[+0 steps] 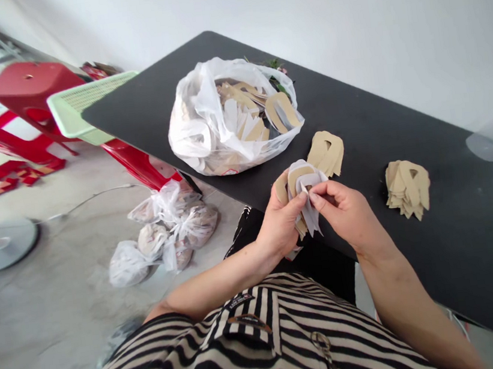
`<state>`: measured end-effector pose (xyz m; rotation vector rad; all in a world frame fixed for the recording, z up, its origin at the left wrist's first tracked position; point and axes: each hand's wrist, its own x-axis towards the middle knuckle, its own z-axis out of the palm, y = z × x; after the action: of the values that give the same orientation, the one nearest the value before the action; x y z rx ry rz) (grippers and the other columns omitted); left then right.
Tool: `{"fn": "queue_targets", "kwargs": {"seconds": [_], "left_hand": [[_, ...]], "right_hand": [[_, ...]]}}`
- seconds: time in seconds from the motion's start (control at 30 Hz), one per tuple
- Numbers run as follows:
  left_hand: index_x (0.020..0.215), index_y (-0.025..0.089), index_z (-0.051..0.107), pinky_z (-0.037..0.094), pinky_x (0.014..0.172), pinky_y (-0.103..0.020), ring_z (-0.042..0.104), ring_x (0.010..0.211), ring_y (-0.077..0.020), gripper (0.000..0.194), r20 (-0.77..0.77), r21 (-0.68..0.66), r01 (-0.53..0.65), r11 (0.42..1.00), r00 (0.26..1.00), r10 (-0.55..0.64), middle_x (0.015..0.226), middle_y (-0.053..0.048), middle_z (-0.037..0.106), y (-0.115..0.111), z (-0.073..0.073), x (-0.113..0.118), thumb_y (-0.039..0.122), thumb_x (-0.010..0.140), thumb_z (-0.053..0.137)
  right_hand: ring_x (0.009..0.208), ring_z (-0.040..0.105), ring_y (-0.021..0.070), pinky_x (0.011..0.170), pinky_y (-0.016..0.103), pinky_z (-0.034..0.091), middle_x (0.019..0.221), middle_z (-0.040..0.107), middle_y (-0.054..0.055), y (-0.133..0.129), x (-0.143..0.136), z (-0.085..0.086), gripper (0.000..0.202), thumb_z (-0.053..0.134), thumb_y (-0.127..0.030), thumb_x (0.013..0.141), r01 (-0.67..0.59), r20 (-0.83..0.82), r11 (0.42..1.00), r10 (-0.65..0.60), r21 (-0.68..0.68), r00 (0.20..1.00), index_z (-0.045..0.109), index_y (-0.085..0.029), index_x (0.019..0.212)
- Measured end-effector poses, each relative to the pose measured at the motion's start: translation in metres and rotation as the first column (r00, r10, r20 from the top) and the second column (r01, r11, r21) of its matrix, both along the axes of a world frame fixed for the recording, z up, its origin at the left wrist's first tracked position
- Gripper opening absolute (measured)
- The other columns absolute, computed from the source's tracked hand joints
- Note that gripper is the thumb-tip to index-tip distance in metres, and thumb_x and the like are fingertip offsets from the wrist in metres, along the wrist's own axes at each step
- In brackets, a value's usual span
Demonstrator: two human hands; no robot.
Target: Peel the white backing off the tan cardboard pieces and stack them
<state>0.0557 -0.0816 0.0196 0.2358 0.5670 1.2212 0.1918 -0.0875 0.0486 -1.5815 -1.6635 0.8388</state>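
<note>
In front of my body, my left hand (280, 216) is closed around a small bunch of U-shaped cut-outs (303, 172), tan on some faces and pale grey-white on others. The thumb and fingers of my right hand (345, 211) pinch the pale front piece near its middle slot. Just beyond my hands, a stack of tan cut-outs (326, 153) lies on the black table (355, 115). Further right is a fanned pile of tan cut-outs (407, 188). A white plastic bag (195, 118) stands rolled open at the far left, filled with similar tan and pale pieces.
Several tied plastic bags (166, 228) lie on the floor left of the table. Red plastic stools (31, 85) and a light green basket (76, 113) stand beyond them. A round grey base (0, 244) is at the far left. A white wall (344, 26) runs behind the table.
</note>
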Motion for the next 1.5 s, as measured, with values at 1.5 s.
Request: {"fn": "queue_targets", "kwargs": {"seconds": [1.5], "left_hand": [[0.136, 0.029, 0.061, 0.049, 0.106, -0.035, 0.068, 0.114, -0.02, 0.064, -0.02, 0.015, -0.028, 1.0, 0.999, 0.028, 0.119, -0.001, 0.074, 0.0025, -0.004, -0.0045, 0.017, 0.077, 0.081]], "right_hand": [[0.061, 0.056, 0.0151, 0.057, 0.028, 0.046, 0.071, 0.064, 0.0, 0.0033, -0.0074, -0.0008, 0.011, 0.066, -0.033, 0.087, 0.108, -0.111, 0.989, -0.118, -0.097, 0.987, 0.065, -0.022, 0.083]]}}
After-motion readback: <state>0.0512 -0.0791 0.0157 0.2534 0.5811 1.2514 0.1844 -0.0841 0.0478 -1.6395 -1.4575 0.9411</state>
